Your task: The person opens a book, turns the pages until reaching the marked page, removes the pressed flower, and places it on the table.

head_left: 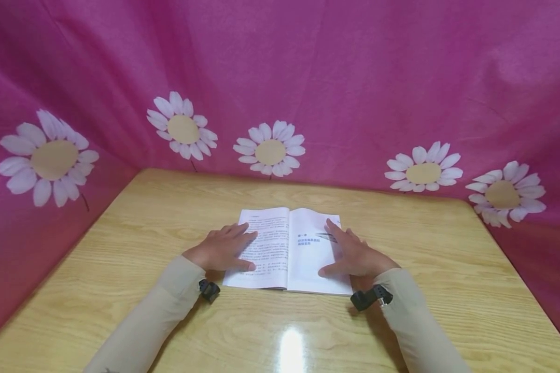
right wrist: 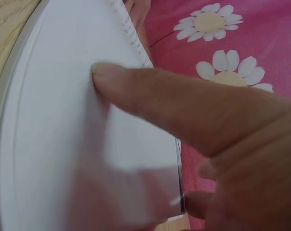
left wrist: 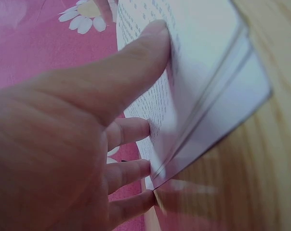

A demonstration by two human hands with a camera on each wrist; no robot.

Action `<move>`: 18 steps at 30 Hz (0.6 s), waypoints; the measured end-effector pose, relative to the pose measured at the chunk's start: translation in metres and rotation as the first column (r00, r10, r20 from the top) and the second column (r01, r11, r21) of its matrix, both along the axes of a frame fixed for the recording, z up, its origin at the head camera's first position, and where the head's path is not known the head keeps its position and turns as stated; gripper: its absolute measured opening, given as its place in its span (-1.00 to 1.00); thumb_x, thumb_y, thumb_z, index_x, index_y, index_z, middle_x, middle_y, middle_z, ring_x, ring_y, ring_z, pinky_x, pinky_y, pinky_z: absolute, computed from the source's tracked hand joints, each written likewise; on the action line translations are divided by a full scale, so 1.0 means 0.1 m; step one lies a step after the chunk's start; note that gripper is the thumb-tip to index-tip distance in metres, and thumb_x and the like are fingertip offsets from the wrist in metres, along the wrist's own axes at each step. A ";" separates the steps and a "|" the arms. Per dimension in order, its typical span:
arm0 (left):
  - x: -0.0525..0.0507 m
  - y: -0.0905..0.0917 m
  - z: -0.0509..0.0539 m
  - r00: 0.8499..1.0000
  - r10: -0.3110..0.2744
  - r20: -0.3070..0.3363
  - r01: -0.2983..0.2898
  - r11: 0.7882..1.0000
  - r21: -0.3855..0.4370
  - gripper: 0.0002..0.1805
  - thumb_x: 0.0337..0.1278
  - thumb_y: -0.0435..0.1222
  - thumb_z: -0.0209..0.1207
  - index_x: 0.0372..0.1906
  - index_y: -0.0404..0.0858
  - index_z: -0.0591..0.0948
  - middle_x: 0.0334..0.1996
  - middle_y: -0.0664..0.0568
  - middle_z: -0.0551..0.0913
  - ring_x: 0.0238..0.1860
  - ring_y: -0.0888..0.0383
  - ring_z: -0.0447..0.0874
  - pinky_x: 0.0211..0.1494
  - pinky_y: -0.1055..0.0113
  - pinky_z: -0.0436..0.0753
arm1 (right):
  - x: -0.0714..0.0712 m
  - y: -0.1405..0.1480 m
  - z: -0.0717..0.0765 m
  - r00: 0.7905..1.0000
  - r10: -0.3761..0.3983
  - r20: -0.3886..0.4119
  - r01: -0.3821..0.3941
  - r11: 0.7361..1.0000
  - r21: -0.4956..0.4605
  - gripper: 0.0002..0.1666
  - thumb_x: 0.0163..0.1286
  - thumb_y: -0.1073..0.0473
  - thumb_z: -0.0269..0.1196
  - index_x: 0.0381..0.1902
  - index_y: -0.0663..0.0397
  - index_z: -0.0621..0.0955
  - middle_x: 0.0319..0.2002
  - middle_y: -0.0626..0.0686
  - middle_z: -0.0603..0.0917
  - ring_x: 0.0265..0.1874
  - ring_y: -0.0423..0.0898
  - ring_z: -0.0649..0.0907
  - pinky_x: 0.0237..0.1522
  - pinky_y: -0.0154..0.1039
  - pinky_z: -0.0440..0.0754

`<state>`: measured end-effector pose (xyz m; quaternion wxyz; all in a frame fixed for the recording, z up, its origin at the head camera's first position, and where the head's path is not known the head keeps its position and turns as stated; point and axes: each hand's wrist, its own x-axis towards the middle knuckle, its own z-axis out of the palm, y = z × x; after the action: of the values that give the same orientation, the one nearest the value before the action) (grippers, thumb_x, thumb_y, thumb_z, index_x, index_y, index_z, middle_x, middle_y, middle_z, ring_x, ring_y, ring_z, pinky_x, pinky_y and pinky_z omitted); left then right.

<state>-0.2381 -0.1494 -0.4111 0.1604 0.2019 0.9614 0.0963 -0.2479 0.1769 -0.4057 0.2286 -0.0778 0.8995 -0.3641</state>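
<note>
An open book [head_left: 303,269] lies on the wooden table, its left page full of print and its right page bearing a short blue heading. My left hand [head_left: 221,249] rests on the left page's outer side with fingers spread; in the left wrist view the thumb of that hand [left wrist: 63,125] touches the printed page [left wrist: 198,38]. On the right page's outer part rests my right hand [head_left: 357,256], fingers spread. Its thumb touches the mostly blank page [right wrist: 54,120] in the right wrist view, where the right hand [right wrist: 222,130] covers part of the book's edge.
The wooden table [head_left: 429,248] extends around the book, with a bright light reflection near its front. A magenta cloth [head_left: 336,77] with white daisies hangs behind the table and along both sides. Dark bands are on both wrists.
</note>
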 end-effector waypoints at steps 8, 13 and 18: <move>0.01 0.00 -0.02 1.000 -0.010 -0.004 0.010 1.000 0.019 -0.04 0.09 0.22 0.19 0.52 -0.03 0.11 0.54 -0.07 -0.06 0.51 -0.13 -0.14 0.41 -0.20 0.04 | -0.01 0.01 0.00 0.994 0.086 -0.072 -0.078 0.992 0.098 0.53 -0.12 -0.19 0.55 0.55 -0.33 -0.24 0.55 -0.03 -0.09 0.49 0.20 -0.28 0.31 0.40 -0.31; 0.01 0.01 0.00 1.000 -0.008 -0.005 0.008 1.000 0.029 -0.04 0.09 0.23 0.19 0.52 -0.04 0.11 0.54 -0.08 -0.06 0.51 -0.15 -0.14 0.41 -0.20 0.03 | 0.00 0.02 0.02 0.989 0.120 -0.091 -0.112 0.990 0.083 0.47 -0.06 -0.25 0.50 0.56 -0.24 -0.20 0.55 0.01 -0.07 0.48 0.23 -0.24 0.31 0.41 -0.31; 0.01 0.00 0.01 1.000 -0.019 -0.008 0.019 0.999 0.038 -0.05 0.11 0.21 0.18 0.52 -0.06 0.12 0.53 -0.11 -0.05 0.50 -0.16 -0.13 0.40 -0.21 0.04 | 0.00 0.03 0.04 0.976 0.179 -0.121 -0.177 0.984 0.023 0.36 0.10 -0.34 0.36 0.56 -0.04 -0.19 0.54 0.09 -0.09 0.49 0.18 -0.13 0.36 0.33 -0.23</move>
<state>-0.2369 -0.1498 -0.4104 0.1535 0.2144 0.9581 0.1122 -0.2481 0.1803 -0.4015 0.2049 -0.1788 0.9035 -0.3312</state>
